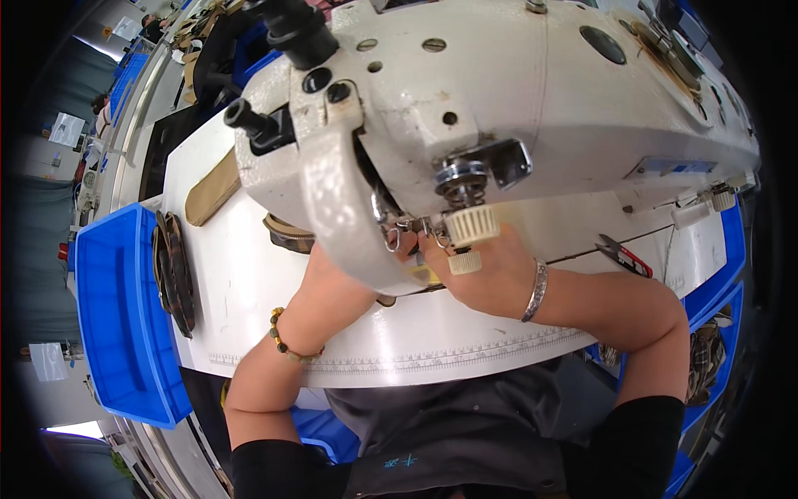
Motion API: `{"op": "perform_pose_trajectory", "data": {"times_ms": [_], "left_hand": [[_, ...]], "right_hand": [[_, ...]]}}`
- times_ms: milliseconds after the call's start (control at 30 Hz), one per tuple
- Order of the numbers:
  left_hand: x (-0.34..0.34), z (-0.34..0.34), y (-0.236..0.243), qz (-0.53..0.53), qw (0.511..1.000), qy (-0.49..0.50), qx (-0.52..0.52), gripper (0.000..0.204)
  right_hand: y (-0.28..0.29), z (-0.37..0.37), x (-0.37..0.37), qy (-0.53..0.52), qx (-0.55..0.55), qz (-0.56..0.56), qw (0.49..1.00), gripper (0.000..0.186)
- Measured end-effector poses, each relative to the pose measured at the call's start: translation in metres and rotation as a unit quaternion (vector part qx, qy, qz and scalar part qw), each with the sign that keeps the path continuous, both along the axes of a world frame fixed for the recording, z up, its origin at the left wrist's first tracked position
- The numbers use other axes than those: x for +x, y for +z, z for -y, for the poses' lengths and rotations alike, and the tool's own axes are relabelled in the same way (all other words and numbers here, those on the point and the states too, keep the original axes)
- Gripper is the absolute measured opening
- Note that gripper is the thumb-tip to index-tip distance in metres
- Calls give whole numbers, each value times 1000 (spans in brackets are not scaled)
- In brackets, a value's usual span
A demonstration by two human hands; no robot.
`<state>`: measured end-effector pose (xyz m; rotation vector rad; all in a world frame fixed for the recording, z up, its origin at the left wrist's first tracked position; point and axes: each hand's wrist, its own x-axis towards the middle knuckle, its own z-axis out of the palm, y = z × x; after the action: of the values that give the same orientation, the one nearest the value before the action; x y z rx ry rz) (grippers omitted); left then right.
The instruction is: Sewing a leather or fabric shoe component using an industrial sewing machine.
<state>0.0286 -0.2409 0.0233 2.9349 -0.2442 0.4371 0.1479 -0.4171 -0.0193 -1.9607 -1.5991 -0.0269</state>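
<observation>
My left hand (339, 273) and my right hand (485, 270) meet under the head of a white sewing machine (499, 91), by its needle area. The fingers of both are bent inward and close together, partly covered by the machine's curved lever and tension knobs. They appear closed on a checked fabric piece (288, 236), dark with a tan edge, which shows to the left of my left hand. Below the fingers a little more of its edge peeks out. The needle point and the fingertips' exact grip are hidden.
Red-and-black thread snips (625, 255) lie right of my right wrist. On the white table (249, 308) are a tan strip (212, 190) and, at the left edge, dark checked pieces (172, 274). A blue bin (125, 320) stands left; another blue bin (721, 349) with checked pieces is right.
</observation>
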Motion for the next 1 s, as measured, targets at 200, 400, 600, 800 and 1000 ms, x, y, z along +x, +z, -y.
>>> {"op": "perform_pose_trajectory", "data": {"times_ms": [200, 400, 600, 800, 1000], "left_hand": [[0, -1, -1, 19, 996, -22, 86, 23], [7, -7, -9, 59, 996, -5, 64, 22], [8, -5, -11, 26, 998, 38, 33, 12], [10, -6, -8, 58, 998, 19, 30, 10], [0, -10, -10, 33, 996, 13, 77, 19]], "right_hand": [[0, 2, 0, -2, 6, 11, 1000, 19], [-1, 2, -1, -12, 19, -39, 999, 19], [0, 3, -1, -25, -7, -28, 999, 17], [-6, 2, 4, 19, 53, -20, 998, 14], [-8, 1, 6, 33, 17, 155, 987, 10]]}}
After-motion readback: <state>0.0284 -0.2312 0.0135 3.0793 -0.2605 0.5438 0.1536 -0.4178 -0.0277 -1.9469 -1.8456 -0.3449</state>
